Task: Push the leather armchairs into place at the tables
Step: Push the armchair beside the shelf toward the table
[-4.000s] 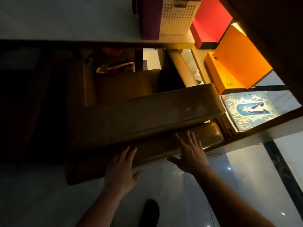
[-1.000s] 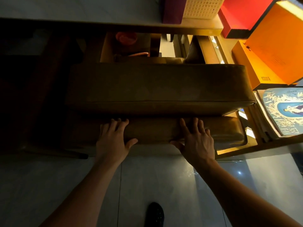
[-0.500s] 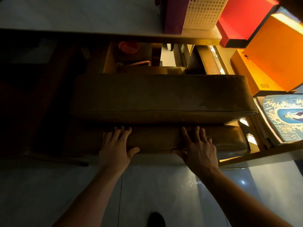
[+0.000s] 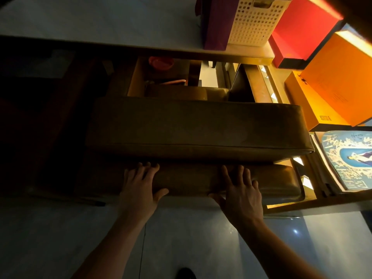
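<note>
A brown leather armchair stands below me with its thick backrest square to the pale table, its seat tucked under the table edge. My left hand lies flat on the lower rear cushion roll, fingers spread, thumb under its rim. About a forearm's length to the right, my right hand presses on the same roll, also flat with spread fingers. Neither hand wraps around anything.
On the table stand a purple box and a white perforated basket. Red and orange boxes and a blue picture sit on a wooden shelf to the right. Glossy tiled floor lies beneath me; the left side is dark.
The armchair has swung from an angle to square with the table and slid further under it. Both hands stayed flat on its rear cushion throughout.
</note>
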